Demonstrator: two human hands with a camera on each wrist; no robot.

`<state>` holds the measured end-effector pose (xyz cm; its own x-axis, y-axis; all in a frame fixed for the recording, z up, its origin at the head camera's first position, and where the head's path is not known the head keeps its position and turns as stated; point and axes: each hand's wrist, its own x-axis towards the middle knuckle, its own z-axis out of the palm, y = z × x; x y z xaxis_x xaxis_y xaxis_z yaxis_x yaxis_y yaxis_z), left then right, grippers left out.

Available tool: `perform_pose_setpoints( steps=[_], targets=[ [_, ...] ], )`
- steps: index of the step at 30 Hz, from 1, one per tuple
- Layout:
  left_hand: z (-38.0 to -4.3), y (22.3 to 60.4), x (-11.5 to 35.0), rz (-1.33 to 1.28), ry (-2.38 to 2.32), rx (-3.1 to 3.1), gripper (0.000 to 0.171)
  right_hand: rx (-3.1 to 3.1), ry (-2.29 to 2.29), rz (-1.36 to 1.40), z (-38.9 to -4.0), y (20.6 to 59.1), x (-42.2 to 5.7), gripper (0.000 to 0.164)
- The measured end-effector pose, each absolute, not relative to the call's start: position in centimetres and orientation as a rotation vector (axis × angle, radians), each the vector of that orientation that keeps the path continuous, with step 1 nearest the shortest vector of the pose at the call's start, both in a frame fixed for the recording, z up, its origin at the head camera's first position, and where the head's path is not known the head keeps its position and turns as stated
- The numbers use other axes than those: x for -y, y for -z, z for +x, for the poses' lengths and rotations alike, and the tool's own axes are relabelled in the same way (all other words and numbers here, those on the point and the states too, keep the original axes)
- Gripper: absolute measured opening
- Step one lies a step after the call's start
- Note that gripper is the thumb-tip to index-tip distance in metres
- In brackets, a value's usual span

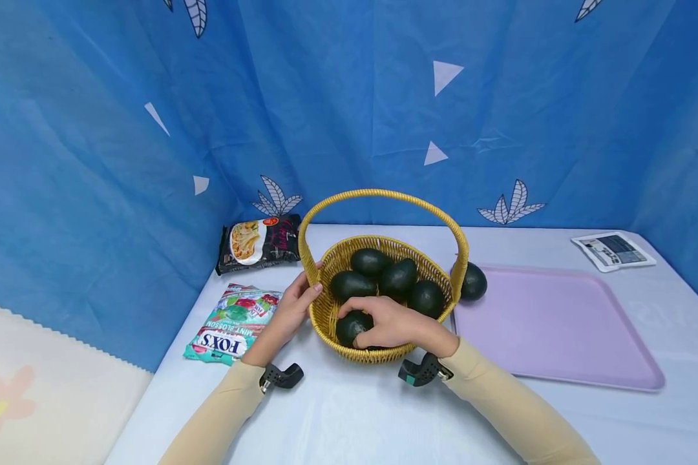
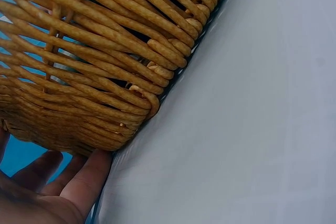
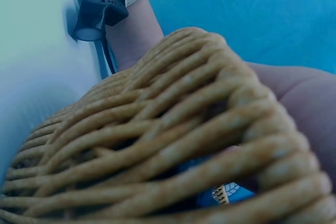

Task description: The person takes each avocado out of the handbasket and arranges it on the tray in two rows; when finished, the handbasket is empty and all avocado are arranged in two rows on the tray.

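Observation:
A yellow wicker basket (image 1: 378, 355) with a tall hoop handle stands on the white table, holding several dark green avocados (image 1: 370, 262). My left hand (image 1: 293, 303) grips its left side, thumb at the rim; in the left wrist view the fingers (image 2: 89, 179) press against the woven outer wall (image 2: 94, 66). Inside the basket's near end, my right hand (image 1: 386, 321) has its fingers and thumb curled round an avocado (image 1: 353, 328). The basket's wall (image 3: 173, 114) hides most of that hand in the right wrist view. Another avocado (image 1: 474, 282) lies outside, just right of the basket.
To the right lies a flat lilac tray (image 1: 552, 323), with a white packet (image 1: 613, 250) behind it. Left of the basket are a black food package (image 1: 258, 244) and a green Fox's candy bag (image 1: 232, 323). A blue curtain (image 1: 337, 97) hangs behind the table.

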<state>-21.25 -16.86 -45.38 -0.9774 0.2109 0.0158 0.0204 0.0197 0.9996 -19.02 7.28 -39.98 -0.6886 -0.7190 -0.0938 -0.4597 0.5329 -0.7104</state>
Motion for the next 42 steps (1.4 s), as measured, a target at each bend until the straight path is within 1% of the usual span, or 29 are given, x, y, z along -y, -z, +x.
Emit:
perform_pose_setpoints(
  steps=[8,31,42],
  targets=[
    [-21.2,45.4,17.0,0.226,-2.065,-2.153,0.057,-2.385,0.985,-1.001,-18.9,39.9,-7.4,0.051],
    [-21.2,45.4,17.3,0.242,-2.08,-2.159,0.057,-2.413,1.185,-0.928,-19.3,39.7,-7.5,0.049],
    [-21.3,45.3,16.9,0.239,-2.082,-2.163,0.057,-2.35,1.279,-0.914,-18.9,37.6,-9.6,0.052]
  ],
)
